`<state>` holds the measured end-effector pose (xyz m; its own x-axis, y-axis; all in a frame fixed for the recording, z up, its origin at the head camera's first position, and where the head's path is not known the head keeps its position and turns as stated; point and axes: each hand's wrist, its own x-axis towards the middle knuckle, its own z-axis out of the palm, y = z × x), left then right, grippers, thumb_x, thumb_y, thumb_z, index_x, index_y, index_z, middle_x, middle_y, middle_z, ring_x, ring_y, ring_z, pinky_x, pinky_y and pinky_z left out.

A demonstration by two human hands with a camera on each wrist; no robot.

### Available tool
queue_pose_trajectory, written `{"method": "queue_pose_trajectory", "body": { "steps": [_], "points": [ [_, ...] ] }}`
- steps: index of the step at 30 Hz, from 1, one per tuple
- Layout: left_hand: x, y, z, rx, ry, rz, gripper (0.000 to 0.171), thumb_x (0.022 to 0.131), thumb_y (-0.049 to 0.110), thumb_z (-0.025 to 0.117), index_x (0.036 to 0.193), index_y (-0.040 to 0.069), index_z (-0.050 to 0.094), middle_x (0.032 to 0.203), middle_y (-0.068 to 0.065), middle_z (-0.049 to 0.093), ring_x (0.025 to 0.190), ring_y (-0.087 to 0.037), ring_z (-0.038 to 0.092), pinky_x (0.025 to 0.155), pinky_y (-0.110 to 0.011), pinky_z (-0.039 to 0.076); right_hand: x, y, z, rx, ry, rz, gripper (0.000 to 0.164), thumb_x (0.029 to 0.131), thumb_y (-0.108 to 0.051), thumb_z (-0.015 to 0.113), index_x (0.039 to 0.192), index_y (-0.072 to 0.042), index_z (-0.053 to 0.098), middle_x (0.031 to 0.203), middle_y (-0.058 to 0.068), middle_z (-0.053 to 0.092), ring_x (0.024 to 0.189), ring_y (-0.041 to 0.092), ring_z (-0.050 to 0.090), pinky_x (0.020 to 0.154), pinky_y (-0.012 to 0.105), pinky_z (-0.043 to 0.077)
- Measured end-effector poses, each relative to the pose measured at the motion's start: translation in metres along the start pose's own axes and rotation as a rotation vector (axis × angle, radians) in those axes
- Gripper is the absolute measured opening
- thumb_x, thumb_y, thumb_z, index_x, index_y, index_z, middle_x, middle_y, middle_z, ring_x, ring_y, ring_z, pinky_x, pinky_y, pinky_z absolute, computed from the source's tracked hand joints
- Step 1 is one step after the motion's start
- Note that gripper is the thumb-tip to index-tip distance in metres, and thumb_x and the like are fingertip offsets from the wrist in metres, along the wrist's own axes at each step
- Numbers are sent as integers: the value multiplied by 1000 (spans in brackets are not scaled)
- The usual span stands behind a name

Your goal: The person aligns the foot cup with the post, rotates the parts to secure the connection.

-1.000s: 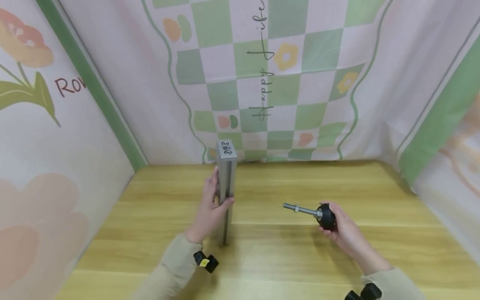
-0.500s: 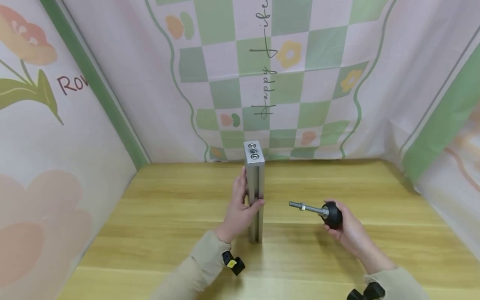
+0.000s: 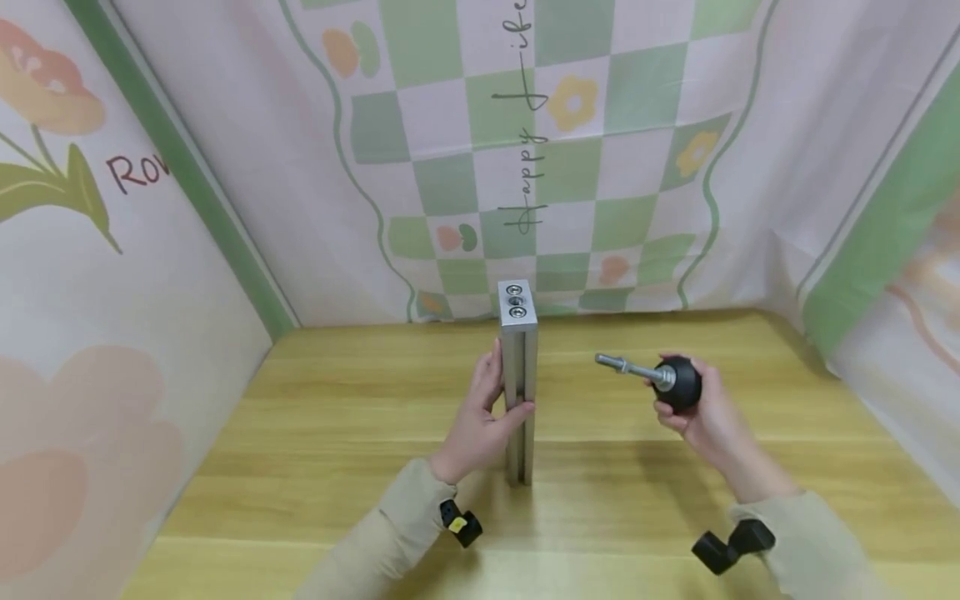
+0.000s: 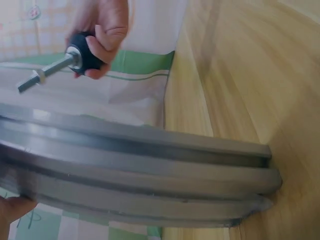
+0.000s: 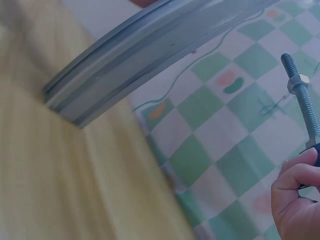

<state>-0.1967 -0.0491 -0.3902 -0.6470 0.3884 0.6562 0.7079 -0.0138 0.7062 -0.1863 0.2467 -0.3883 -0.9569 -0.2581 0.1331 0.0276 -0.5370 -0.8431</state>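
Observation:
In the head view, an aluminium profile [image 3: 519,375] stands upright on the wooden table, its metal end plate [image 3: 517,305] on top, with bolt heads and a middle hole. My left hand [image 3: 480,425] grips it from the left, thumb across the near face. Right of it, my right hand [image 3: 716,417] holds a levelling foot [image 3: 678,383] by its round black base, above the table. The foot's threaded stud [image 3: 626,367] carries a nut and points left toward the profile, apart from it. The left wrist view shows the profile's grooved side [image 4: 140,170] and its lower end at the table.
The wood-grain table [image 3: 337,417] reaches back to a green-and-white checked cloth [image 3: 570,167]. Patterned cloth walls stand at the left [image 3: 150,292] and the right [image 3: 885,250]. Each wrist wears a small black camera mount.
My left hand and the profile have moved right, mostly in the first half second. My right hand has risen and shifted slightly right with the levelling foot.

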Motion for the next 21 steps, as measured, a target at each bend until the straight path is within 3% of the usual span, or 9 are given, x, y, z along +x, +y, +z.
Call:
{"method": "queue_pose_trajectory", "body": {
  "steps": [5,10,15,21],
  "points": [
    [-2,0,-8,-55,-65,-42,103,86,-10,59,144,52,-1,147,-24,19,131,-33,33,108,-46,35,19,-31,28,61,-86,-122,33,104,-24,23,111,-10,52,84,5,60,53,10,44,45,19,14],
    [-3,0,-10,-56,-89,-86,102,87,-8,59,144,53,-1,150,-21,15,139,-34,21,109,-52,30,34,-61,64,-31,-66,-214,28,102,-25,31,108,-9,53,77,3,58,48,12,35,46,25,5],
    [-4,2,-11,-54,-85,-94,101,87,-8,59,145,50,-1,150,-22,16,140,-36,18,108,-53,31,43,-81,101,-258,-19,-315,28,100,-27,31,108,-12,53,79,2,57,47,11,40,45,30,9],
    [-3,3,-9,-60,-70,-81,104,85,-10,60,142,55,2,149,-23,18,137,-36,25,108,-50,33,46,-92,131,-458,79,-418,27,97,-27,35,110,-17,56,81,2,60,48,12,41,41,24,25]
  ]
}}
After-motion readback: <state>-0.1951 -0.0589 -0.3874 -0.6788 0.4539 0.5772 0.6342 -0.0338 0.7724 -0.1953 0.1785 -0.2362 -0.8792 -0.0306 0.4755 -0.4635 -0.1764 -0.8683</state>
